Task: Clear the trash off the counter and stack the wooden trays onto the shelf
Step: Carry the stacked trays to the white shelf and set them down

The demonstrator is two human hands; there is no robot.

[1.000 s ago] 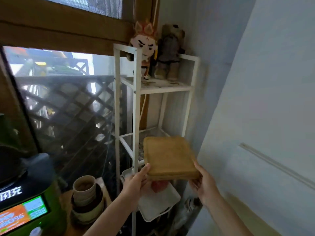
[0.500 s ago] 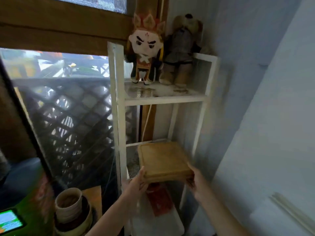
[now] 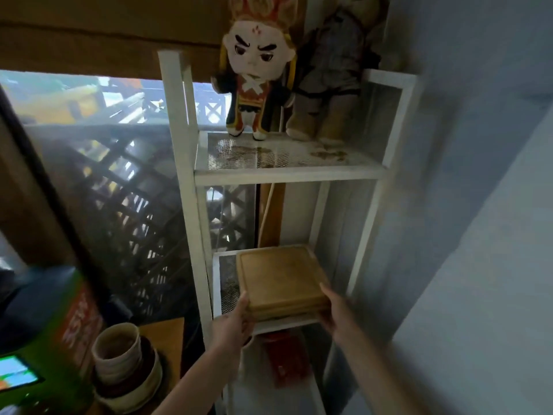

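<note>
A stack of square wooden trays (image 3: 279, 278) lies on the middle mesh level of a white metal shelf (image 3: 191, 205), its front edge near the shelf's front rail. My left hand (image 3: 235, 320) grips the stack's near left corner, thumb up along its side. At the near right corner my right hand (image 3: 336, 310) holds the stack, fingers against its side. Both forearms reach in from the bottom of the view.
Two plush dolls (image 3: 258, 76) stand on the top level. A red item (image 3: 287, 357) and a white tray lie on the level below. Stacked ceramic bowls (image 3: 122, 366) sit on a wooden surface at lower left beside a green machine (image 3: 39, 339). A wall (image 3: 478, 235) closes the right.
The tray stack has gone forward and onto the middle shelf level with both hands still on it. The view has moved closer to the shelf and tilted up.
</note>
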